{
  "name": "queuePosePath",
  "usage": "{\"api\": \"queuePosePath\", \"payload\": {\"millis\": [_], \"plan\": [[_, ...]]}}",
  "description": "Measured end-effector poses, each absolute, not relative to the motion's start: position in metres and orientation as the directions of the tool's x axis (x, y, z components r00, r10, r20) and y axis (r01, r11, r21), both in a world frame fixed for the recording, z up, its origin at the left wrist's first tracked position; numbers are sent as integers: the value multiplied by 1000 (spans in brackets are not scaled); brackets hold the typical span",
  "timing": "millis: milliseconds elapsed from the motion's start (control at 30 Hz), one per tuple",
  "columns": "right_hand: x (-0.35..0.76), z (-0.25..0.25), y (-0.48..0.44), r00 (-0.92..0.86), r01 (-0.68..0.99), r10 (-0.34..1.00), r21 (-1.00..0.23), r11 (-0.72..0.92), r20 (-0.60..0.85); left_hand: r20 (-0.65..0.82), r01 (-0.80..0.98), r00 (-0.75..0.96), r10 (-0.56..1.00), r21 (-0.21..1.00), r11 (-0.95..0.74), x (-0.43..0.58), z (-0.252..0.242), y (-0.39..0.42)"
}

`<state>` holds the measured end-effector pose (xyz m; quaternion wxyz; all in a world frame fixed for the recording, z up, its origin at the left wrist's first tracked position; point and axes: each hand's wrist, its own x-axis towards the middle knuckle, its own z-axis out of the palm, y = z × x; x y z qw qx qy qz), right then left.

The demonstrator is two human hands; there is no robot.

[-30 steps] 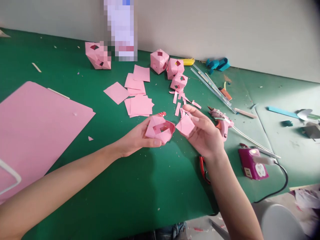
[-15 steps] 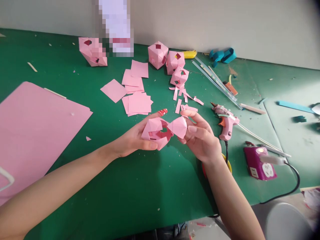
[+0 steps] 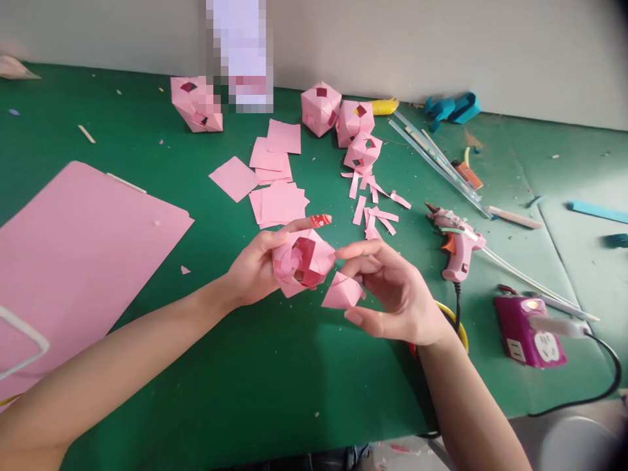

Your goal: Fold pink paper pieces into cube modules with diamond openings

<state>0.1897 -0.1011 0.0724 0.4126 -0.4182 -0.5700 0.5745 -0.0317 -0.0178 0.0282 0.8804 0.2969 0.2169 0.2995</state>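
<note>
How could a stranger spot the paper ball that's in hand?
Start at the green table, then find the left hand near the picture's centre. That hand holds the pink paper ball; similar balls stand farther back, but only this one is in a hand.

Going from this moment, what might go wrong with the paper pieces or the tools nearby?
The small folded piece is at the half-open right hand; how firmly it is held is unclear, so it might slip. The left hand holds a pink paper shape with openings in its sides, so a hard squeeze could crease it. The glue gun's cord runs down near the right forearm, which might snag it.
</note>
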Motion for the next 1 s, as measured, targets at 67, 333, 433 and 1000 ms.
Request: {"api": "queuePosePath", "payload": {"millis": [67, 333, 433, 1000], "plan": [[188, 72, -103, -324, 36, 946, -999, -2, -13, -183, -398, 737, 651, 660, 637, -33, 29, -17], [189, 60, -100, -303, 64, 952, -998, -21, -40, -146, -387, 771, 621, 666, 637, -35, 26, -16], [188, 58, -98, -290, 29, 957, -1000, -1, -9, -125, -371, 766, 630, 714, 593, -35, 26, -17], [191, 54, -92, -236, -87, 967, -993, 80, 98, -218, -381, 729, 649, 659, 649, -31, 26, -23]]}}
